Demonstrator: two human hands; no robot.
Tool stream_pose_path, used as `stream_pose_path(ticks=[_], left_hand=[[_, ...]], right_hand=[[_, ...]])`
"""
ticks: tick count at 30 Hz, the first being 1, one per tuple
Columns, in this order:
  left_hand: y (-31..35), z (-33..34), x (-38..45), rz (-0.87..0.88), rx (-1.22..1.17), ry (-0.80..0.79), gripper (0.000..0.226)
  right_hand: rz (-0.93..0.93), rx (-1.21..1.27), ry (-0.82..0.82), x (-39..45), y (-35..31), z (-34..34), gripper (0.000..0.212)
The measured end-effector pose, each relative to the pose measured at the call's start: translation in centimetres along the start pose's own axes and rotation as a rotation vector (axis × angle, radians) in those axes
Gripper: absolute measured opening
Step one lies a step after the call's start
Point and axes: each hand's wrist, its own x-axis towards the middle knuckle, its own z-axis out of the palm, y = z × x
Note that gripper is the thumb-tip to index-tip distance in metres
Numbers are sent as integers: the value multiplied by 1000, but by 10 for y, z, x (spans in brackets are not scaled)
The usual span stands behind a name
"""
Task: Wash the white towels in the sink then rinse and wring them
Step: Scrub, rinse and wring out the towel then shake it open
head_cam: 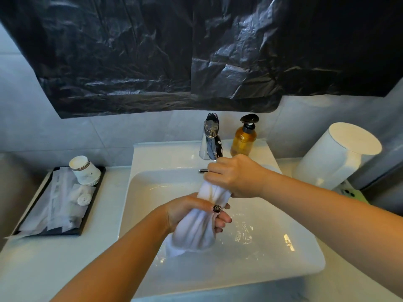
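A wet white towel is bunched into a thick roll above the white sink. My left hand grips its lower middle, a dark ring on one finger. My right hand grips the upper end, just below the chrome tap. The towel's lower end hangs loose over the basin. Water lies in the basin, rippling to the right of the towel.
An amber pump bottle stands right of the tap. A black tray with paper cups and wrapped items sits on the left counter. A white cylindrical container stands at the right. A black plastic sheet covers the wall above.
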Motion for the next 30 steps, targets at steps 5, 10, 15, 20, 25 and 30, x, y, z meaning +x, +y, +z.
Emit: stream_pose_path(ticks=[5, 10, 15, 20, 25, 30], left_hand=[[11, 22, -3, 7, 623, 451, 14], [7, 35, 8, -24, 1154, 694, 13], [-1, 41, 7, -69, 1528, 714, 16], [-4, 41, -4, -18, 1936, 641, 46], [-1, 38, -5, 61, 2182, 516, 58], [0, 40, -6, 184, 2220, 489, 54]], right_hand=[[245, 10, -359, 7, -24, -25, 38], [483, 144, -643, 18, -39, -34, 19], [640, 332, -866, 20, -51, -30, 14], [771, 566, -865, 9, -72, -13, 24], [1127, 1154, -659, -7, -92, -7, 21], [1273, 1376, -527, -16, -104, -12, 25]])
